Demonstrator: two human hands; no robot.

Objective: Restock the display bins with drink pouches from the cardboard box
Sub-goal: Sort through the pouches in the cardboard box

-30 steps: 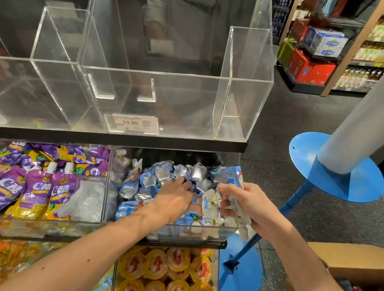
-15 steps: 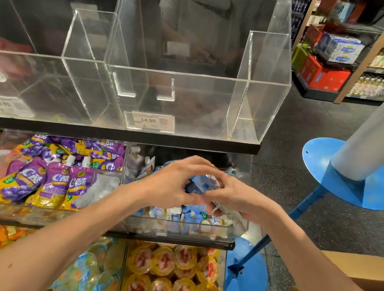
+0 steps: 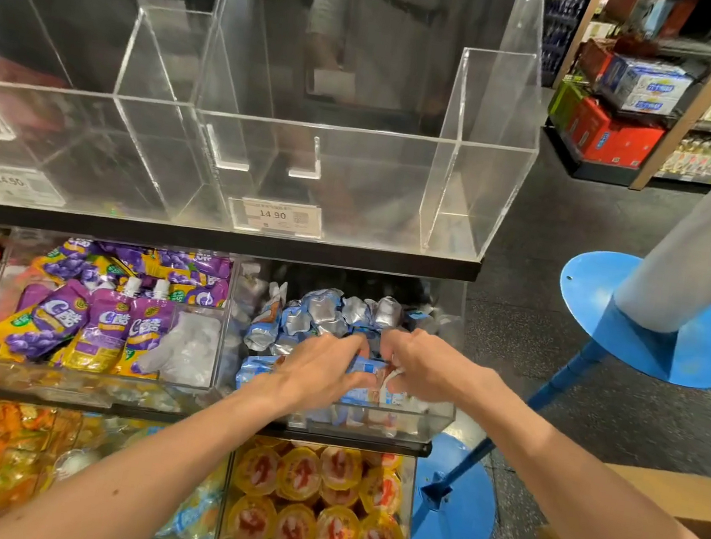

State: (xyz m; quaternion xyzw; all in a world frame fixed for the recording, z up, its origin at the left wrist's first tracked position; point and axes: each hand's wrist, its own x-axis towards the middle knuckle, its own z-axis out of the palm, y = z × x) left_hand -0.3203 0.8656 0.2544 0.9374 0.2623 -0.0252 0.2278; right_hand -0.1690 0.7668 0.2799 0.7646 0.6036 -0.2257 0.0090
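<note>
Two hands work inside one clear acrylic bin (image 3: 418,424) on the middle shelf, just behind its front wall. The left hand (image 3: 320,374) has its fingers curled over a blue-and-white drink pouch (image 3: 365,369). The right hand (image 3: 427,366) fingers pinch what seems to be the same pouch's white end. About a dozen silver-blue pouches (image 3: 325,310) crowd behind. One brown cardboard box (image 3: 704,505) sits at the lower right.

Two hands, the left hand (image 3: 316,373) and right hand (image 3: 427,366), meet over one blue pouch (image 3: 369,369). Three purple pouches (image 3: 101,325) stand upright at left. One cardboard box (image 3: 687,494) sits near right, and two blue discs (image 3: 707,351) beyond it.
</note>
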